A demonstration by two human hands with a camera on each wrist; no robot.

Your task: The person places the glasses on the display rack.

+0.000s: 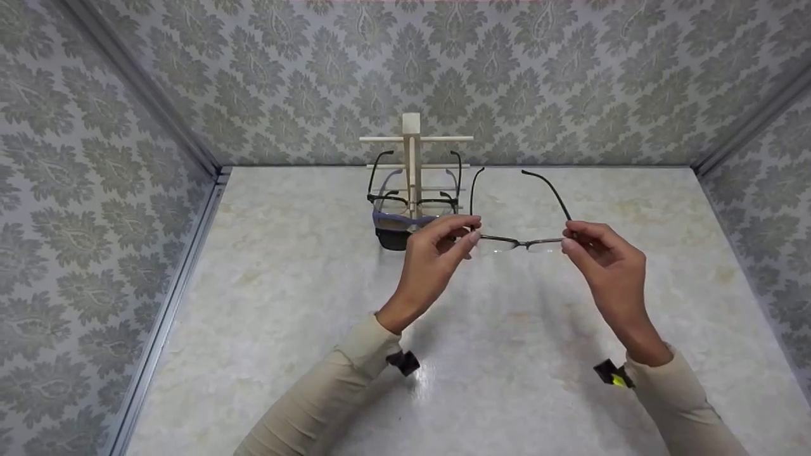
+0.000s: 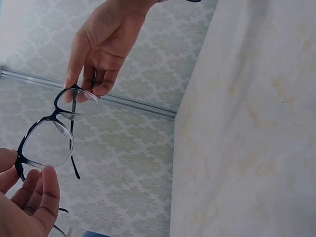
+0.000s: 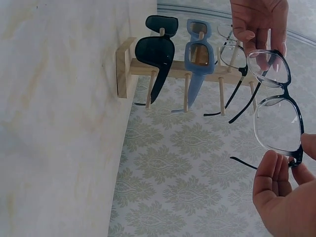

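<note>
Both hands hold up a pair of eyeglasses (image 1: pixel 523 244) with dark upper rims and clear lower rims, its temples unfolded and pointing away. My left hand (image 1: pixel 431 259) pinches the left hinge corner between thumb and fingers. At the opposite corner, my right hand (image 1: pixel 614 266) grips the frame the same way. The right wrist view shows the clear lenses and the dark bridge (image 3: pixel 285 91) between the hands. Just left of these glasses, a wooden display stand (image 1: pixel 410 123) carries other eyewear, partly hidden behind my left hand.
On the stand hang black-rimmed glasses (image 3: pixel 243 70), blue-framed sunglasses (image 3: pixel 213 52) and dark sunglasses (image 3: pixel 154 52), one below another. Its topmost peg (image 1: pixel 447 138) is bare. A pale marbled table (image 1: pixel 285 304) lies beneath, enclosed by patterned walls (image 1: pixel 412 57) at the back and sides.
</note>
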